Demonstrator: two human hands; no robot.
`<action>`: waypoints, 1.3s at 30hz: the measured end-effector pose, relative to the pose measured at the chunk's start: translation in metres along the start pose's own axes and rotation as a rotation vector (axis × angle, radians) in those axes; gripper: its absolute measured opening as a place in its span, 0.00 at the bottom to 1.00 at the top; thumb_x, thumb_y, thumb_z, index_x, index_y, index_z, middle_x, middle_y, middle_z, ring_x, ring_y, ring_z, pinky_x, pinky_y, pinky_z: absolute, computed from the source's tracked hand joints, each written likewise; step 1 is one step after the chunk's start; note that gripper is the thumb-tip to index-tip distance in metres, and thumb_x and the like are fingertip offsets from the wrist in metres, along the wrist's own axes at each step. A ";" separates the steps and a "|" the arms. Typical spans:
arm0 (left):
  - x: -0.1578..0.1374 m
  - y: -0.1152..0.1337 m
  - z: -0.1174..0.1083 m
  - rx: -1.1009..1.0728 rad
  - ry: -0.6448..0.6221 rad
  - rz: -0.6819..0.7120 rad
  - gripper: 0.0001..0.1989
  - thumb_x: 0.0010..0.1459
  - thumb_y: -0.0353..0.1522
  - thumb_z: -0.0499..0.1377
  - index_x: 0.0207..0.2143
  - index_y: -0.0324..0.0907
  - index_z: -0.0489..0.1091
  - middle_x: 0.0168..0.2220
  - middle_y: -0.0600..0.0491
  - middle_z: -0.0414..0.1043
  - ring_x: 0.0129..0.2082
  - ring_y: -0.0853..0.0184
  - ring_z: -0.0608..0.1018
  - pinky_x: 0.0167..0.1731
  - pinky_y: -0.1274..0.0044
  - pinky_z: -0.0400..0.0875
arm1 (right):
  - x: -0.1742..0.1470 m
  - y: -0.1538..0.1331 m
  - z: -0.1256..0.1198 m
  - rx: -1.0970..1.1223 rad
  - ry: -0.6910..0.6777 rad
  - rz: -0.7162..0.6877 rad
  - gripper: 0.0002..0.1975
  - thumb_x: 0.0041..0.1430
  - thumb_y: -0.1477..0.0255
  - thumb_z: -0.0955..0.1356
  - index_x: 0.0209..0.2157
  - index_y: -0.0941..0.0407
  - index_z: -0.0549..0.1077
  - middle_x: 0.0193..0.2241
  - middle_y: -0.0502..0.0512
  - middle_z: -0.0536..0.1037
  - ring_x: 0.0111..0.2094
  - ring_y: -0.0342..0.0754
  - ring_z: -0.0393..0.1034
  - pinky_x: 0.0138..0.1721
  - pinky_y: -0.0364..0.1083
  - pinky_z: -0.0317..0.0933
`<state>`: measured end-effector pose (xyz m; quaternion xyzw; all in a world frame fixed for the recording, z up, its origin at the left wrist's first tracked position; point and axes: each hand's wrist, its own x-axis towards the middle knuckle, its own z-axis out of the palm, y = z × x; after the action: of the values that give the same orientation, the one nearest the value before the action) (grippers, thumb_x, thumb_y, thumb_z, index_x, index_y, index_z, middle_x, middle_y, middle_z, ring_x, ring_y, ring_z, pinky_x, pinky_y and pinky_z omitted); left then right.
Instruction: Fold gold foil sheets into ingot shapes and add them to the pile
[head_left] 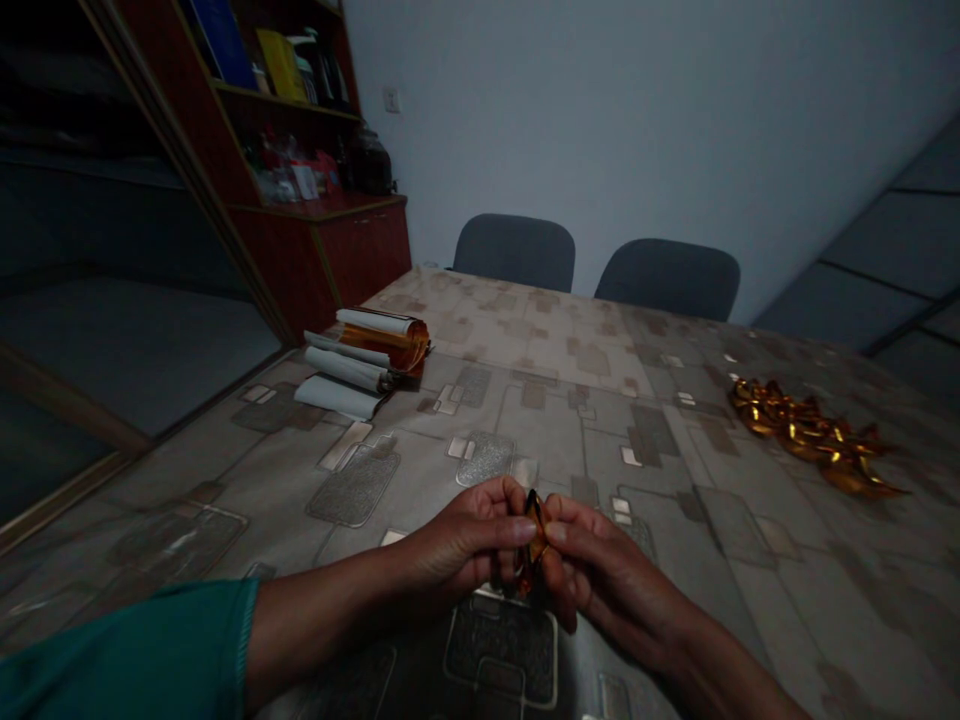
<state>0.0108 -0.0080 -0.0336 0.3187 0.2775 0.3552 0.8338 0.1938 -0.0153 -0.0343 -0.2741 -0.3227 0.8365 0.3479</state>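
Gold-coloured folded foil piece [537, 540], small, shiny and slender, is sitting directly between the two bare hands, over the near side of the long bench [555, 420] with its beige-and-grey patterned cover. Its long axis is running crosswise to the line joining the hands, so one flank is facing each side, and its dark, pointed tip is showing just past the fingers. Whether that tip is aiming upward or towards the far edge, I am not managing to tell in this dim light, and the lower end is disappearing among the fingers.

Neither hand is nearer, for both are touching the piece. On its left, the left hand [469, 535], coming out of a teal-green cloth sleeve [142, 650], is pinching it with the thumb lying nearly level and pointing across at it. On its right, the right hand [600, 560] is pinching the opposite flank, thumb and fingertips meeting it there. Each grip is closing down to about the thickness of the foil, leaving no spare gap.

Well apart on the right hand's side, a heap of glossy gold folded foil shapes [817, 437] is lying on the bench; beyond the left hand, a stack of curling white-backed gold sheets [352, 368] is resting.
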 end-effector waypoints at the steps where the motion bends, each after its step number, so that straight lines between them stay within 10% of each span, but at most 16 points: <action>1: 0.000 0.000 0.000 0.000 0.004 0.002 0.21 0.47 0.36 0.72 0.33 0.41 0.62 0.28 0.56 0.70 0.22 0.74 0.72 0.25 0.82 0.64 | 0.000 0.000 0.000 -0.003 0.001 0.002 0.08 0.60 0.70 0.71 0.35 0.60 0.72 0.19 0.49 0.75 0.16 0.38 0.65 0.18 0.36 0.64; 39: 0.000 -0.001 0.003 0.016 0.041 0.039 0.19 0.52 0.38 0.68 0.37 0.41 0.62 0.28 0.53 0.73 0.23 0.71 0.75 0.23 0.81 0.66 | 0.002 -0.002 -0.003 0.046 0.008 0.018 0.10 0.60 0.68 0.71 0.36 0.61 0.74 0.19 0.49 0.74 0.17 0.38 0.67 0.21 0.37 0.62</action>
<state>0.0137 -0.0098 -0.0324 0.3233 0.2912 0.3757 0.8182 0.1954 -0.0114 -0.0351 -0.2721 -0.2997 0.8456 0.3478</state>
